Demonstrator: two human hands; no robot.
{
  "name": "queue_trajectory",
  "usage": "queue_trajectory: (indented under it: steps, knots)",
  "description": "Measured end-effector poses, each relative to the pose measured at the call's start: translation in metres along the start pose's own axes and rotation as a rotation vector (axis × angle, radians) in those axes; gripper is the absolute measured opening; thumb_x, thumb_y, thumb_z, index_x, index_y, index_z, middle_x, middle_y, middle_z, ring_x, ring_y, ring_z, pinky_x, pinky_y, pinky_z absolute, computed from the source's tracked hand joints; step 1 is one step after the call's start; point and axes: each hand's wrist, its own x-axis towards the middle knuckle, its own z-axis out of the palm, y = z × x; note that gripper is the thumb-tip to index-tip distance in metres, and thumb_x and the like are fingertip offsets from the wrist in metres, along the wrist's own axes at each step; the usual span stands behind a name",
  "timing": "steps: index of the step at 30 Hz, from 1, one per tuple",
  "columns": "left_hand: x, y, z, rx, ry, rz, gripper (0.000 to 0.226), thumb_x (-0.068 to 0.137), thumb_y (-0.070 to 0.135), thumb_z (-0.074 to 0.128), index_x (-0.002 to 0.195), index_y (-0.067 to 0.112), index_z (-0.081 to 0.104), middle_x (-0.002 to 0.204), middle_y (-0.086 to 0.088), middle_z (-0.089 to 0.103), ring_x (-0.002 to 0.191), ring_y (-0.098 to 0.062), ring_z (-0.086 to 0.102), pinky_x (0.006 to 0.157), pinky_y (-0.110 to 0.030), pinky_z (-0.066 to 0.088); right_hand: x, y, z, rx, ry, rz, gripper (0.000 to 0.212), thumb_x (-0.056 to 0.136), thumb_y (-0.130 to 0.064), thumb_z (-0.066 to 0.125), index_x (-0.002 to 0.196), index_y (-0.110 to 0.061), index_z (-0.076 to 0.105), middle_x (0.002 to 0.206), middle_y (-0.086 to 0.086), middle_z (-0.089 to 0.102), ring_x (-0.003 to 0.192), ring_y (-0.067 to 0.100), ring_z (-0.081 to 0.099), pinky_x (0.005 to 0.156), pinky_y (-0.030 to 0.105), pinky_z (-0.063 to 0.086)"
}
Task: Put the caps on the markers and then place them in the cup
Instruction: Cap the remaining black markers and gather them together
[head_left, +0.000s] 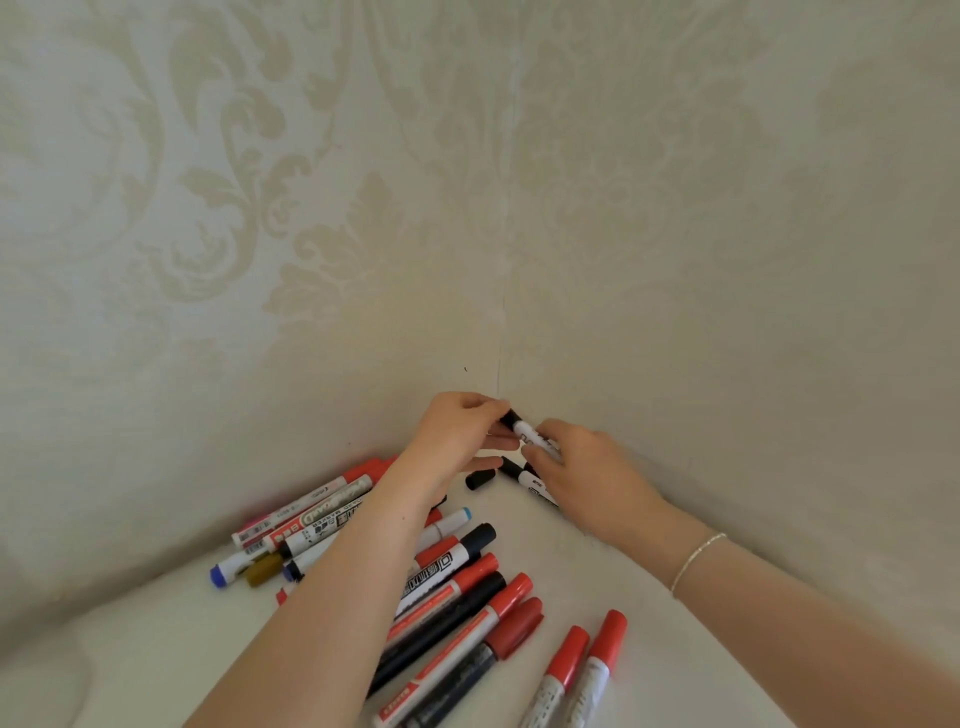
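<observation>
Markers are the job: a white-barrelled marker (525, 432) is up in the corner, your right hand (582, 467) gripping its barrel, your left hand (457, 431) pinching its black cap (511, 417) at the end. You look mid-capping. Next, press it home squarely. No cup is visible. A loose black cap (480, 479) lies just below; red and black markers (457, 597) are strewn nearer you on the white tabletop (623, 571).

Cream damask wallpaper (218, 218) covers both corner walls; a white tabletop (145, 654) lies below.

markers (441, 587) on table (649, 597), loose cap (479, 479) behind
</observation>
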Motion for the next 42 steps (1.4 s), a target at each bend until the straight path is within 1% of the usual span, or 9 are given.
queue_trajectory:
  steps: [6, 11, 14, 17, 24, 29, 32, 36, 42]
  knots:
    - [0.003, -0.004, 0.010, 0.280, 0.104, 0.073, 0.028, 0.095, 0.022, 0.049, 0.085, 0.006, 0.070, 0.079, -0.010, 0.073, 0.074, -0.024, 0.072, 0.075, -0.041, 0.060, 0.004, -0.017, 0.009, -0.027, -0.060, 0.002, 0.061, 0.098, -0.011, 0.038, 0.151, -0.015, 0.009, 0.112, 0.018, 0.063, 0.095, 0.033, 0.060, 0.069, 0.030, 0.040]
    - [-0.004, 0.003, 0.012, 0.225, -0.006, 0.070, 0.020, 0.092, 0.014, 0.054, 0.082, 0.015, 0.071, 0.087, -0.011, 0.073, 0.088, -0.026, 0.071, 0.086, -0.039, 0.057, 0.006, -0.016, 0.008, 0.208, -0.193, 0.093, 0.071, 0.093, -0.005, 0.032, 0.152, -0.029, 0.001, 0.139, 0.010, 0.048, 0.059, 0.019, 0.054, 0.045, 0.029, 0.048]
    - [-0.007, 0.008, 0.013, 0.254, -0.086, 0.085, 0.010, 0.090, 0.017, 0.061, 0.091, 0.019, 0.070, 0.098, -0.010, 0.073, 0.099, -0.023, 0.068, 0.093, -0.038, 0.052, 0.009, -0.007, 0.002, 0.381, -0.127, 0.128, 0.065, 0.091, -0.004, 0.033, 0.147, -0.034, 0.022, 0.121, 0.007, 0.058, 0.060, 0.021, 0.057, 0.047, 0.027, 0.046]
    - [-0.007, 0.008, 0.010, 0.135, -0.107, -0.015, 0.044, 0.087, 0.015, 0.066, 0.127, 0.013, 0.049, 0.107, -0.008, 0.071, 0.099, -0.015, 0.068, 0.090, -0.031, 0.053, 0.013, -0.002, -0.012, 0.535, -0.160, 0.186, 0.055, 0.087, 0.003, 0.031, 0.129, -0.031, 0.042, 0.069, 0.006, 0.051, 0.040, 0.012, 0.040, 0.035, 0.019, 0.031]
    - [0.002, 0.005, -0.001, 0.283, -0.020, -0.054, 0.041, 0.092, 0.008, 0.053, 0.131, 0.015, 0.044, 0.112, -0.009, 0.065, 0.098, -0.012, 0.065, 0.085, -0.030, 0.052, 0.017, 0.009, -0.031, 0.599, -0.282, 0.282, 0.046, 0.081, 0.010, 0.030, 0.111, -0.019, 0.051, 0.057, 0.009, 0.042, 0.031, 0.012, 0.022, 0.033, 0.015, 0.020]
    - [0.010, -0.008, -0.005, 0.626, -0.013, 0.060, 0.037, 0.090, 0.005, 0.047, 0.123, 0.017, 0.057, 0.124, -0.006, 0.057, 0.101, -0.017, 0.057, 0.078, -0.023, 0.044, 0.015, 0.014, -0.021, 0.327, -0.179, 0.191, 0.044, 0.086, 0.004, 0.034, 0.119, -0.022, 0.047, 0.069, 0.010, 0.050, 0.038, 0.011, 0.033, 0.034, 0.018, 0.028]
    - [0.011, -0.019, -0.005, 0.880, -0.035, 0.088, 0.042, 0.092, 0.012, 0.051, 0.134, 0.018, 0.050, 0.138, -0.007, 0.048, 0.121, -0.022, 0.050, 0.094, -0.026, 0.041, 0.006, 0.013, -0.001, 0.073, -0.292, 0.034, 0.053, 0.094, -0.007, 0.036, 0.142, -0.027, 0.033, 0.113, 0.009, 0.050, 0.069, 0.011, 0.047, 0.053, 0.017, 0.037]
    - [0.017, -0.033, -0.003, 1.102, -0.051, 0.034, 0.038, 0.092, 0.022, 0.052, 0.129, 0.020, 0.054, 0.129, -0.005, 0.058, 0.116, -0.021, 0.055, 0.100, -0.036, 0.044, -0.003, 0.010, 0.023, -0.207, -0.250, -0.135, 0.071, 0.089, -0.004, 0.039, 0.151, -0.027, 0.013, 0.119, 0.008, 0.042, 0.102, 0.029, 0.052, 0.082, 0.038, 0.047]
    - [0.015, -0.034, -0.003, 1.192, 0.018, 0.121, 0.032, 0.094, 0.025, 0.050, 0.126, 0.020, 0.056, 0.122, -0.004, 0.061, 0.110, -0.021, 0.058, 0.093, -0.035, 0.048, -0.013, 0.005, 0.017, -0.462, -0.045, -0.052, 0.039, 0.093, -0.018, 0.045, 0.131, -0.016, 0.040, 0.123, 0.008, 0.048, 0.112, 0.028, 0.050, 0.079, 0.034, 0.044]
